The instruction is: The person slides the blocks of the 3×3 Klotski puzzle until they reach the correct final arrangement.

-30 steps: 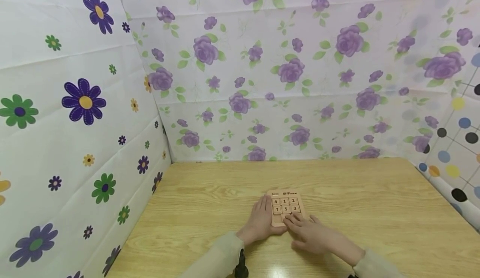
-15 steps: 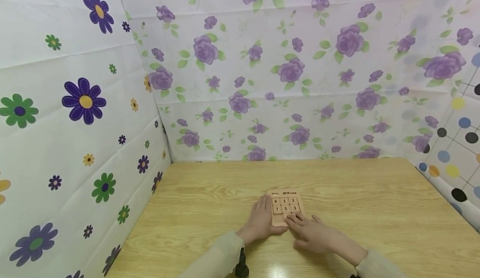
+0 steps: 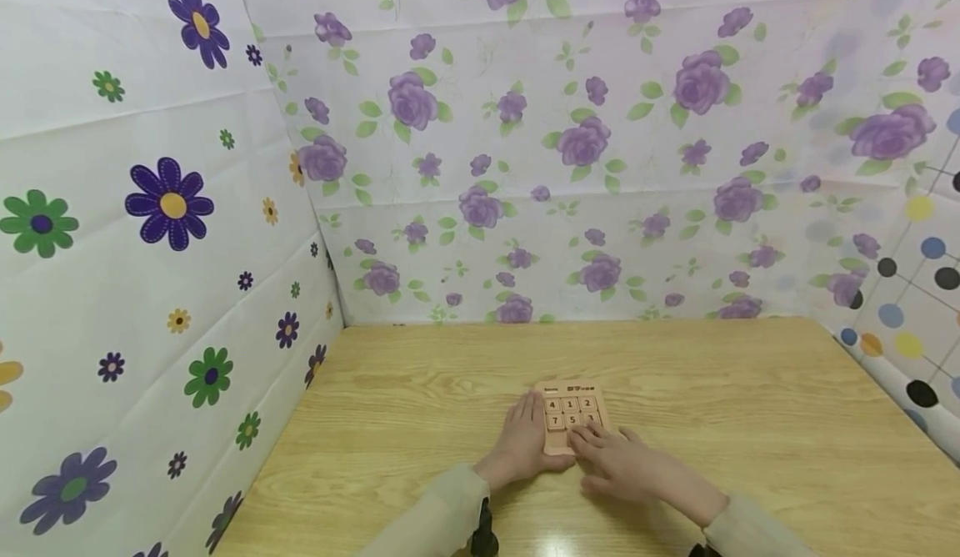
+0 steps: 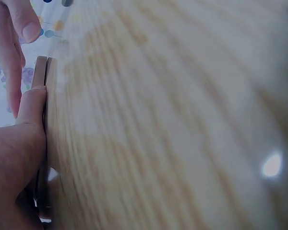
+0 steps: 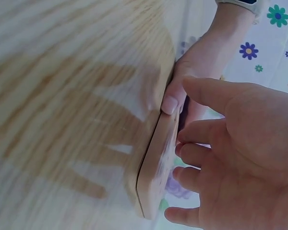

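A wooden number slide puzzle [image 3: 558, 389] lies flat on the table, its tiles reading 4, 1, 2 over 7, 5, 3. The slot at its near left shows no tile, while the rest of the bottom row is covered by fingers. My left hand [image 3: 519, 444] holds the puzzle by its left side, thumb along the near edge. The left wrist view shows that thumb [image 4: 32, 103] pressed on the puzzle's side. Over the lower right tiles, my right hand [image 3: 618, 465] rests its slightly bent fingertips, palm down. The right wrist view has these fingers [image 5: 197, 153] above the tile face.
A wood-grain table [image 3: 420, 382] extends around the puzzle. Behind it hangs a cloth with purple roses [image 3: 495, 165]; a daisy-print cloth [image 3: 247, 165] closes the left side, and a dotted cloth [image 3: 911, 290] stands at the right.
My right fingertips have shifted slightly right, then back up and left, now overlapping the 3 tile. The left hand and the puzzle stay in place, and the visible tiles keep their order.
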`<state>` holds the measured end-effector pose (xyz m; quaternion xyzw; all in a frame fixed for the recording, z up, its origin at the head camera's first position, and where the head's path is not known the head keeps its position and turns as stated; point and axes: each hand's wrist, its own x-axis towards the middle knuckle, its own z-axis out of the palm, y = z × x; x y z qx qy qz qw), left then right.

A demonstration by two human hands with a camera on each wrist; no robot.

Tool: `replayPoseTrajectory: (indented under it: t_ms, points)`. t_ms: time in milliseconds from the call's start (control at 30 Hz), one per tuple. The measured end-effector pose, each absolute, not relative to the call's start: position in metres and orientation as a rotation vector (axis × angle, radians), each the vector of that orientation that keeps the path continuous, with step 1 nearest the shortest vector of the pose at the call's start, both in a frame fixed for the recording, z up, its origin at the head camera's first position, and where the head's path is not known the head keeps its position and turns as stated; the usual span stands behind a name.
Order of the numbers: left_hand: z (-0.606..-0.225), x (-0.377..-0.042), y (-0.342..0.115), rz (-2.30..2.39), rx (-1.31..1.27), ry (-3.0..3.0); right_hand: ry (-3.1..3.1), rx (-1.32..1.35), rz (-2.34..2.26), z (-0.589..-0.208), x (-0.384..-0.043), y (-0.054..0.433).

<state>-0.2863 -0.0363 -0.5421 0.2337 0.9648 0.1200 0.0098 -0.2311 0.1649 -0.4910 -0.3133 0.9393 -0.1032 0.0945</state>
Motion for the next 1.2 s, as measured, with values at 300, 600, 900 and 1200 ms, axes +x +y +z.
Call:
replayPoseTrajectory:
  t_ms: [300,600,900,1200]
  points:
    - [-0.542,-0.287,-0.037,0.295,0.76,3.036,2.806,-0.901,-0.315,-0.493,-0.243,0.152]
    - [-0.544,-0.287,-0.037,0.217,0.788,3.058,2.795,-0.865,-0.294,-0.485,-0.249,0.139]
    - [-0.545,-0.286,-0.037,0.23,0.779,3.059,2.783,-0.828,-0.287,-0.488,-0.25,0.136]
    - [-0.543,-0.286,-0.036,0.224,0.726,3.046,2.785,-0.824,-0.271,-0.489,-0.248,0.135]
